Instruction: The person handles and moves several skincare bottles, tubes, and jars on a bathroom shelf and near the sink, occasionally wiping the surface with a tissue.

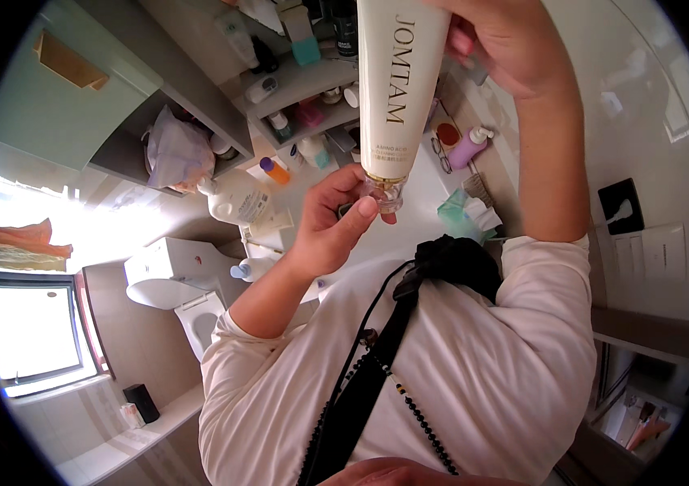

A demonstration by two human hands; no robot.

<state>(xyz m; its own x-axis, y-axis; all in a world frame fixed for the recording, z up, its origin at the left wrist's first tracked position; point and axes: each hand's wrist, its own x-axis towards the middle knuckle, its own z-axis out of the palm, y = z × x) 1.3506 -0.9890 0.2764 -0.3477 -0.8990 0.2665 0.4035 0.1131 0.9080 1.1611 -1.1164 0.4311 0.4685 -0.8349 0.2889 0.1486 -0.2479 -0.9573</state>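
A large white squeeze tube (397, 89) with dark lettering and a gold ring hangs cap-down in front of me at the top middle. My right hand (494, 40) is closed around its upper end, partly cut off by the picture's edge. Below, my left hand (335, 220) pinches the clear cap (383, 194) between thumb and fingers. The cap sits at the tube's gold neck; whether it is loosened I cannot tell.
Behind the tube runs a white counter (409, 243) with a purple pump bottle (470, 148), glasses (440, 154), a tissue pack (466, 212) and an orange bottle (275, 171). Shelves (304, 85) of toiletries stand beyond. A toilet (174, 275) and window (29, 332) are at left.
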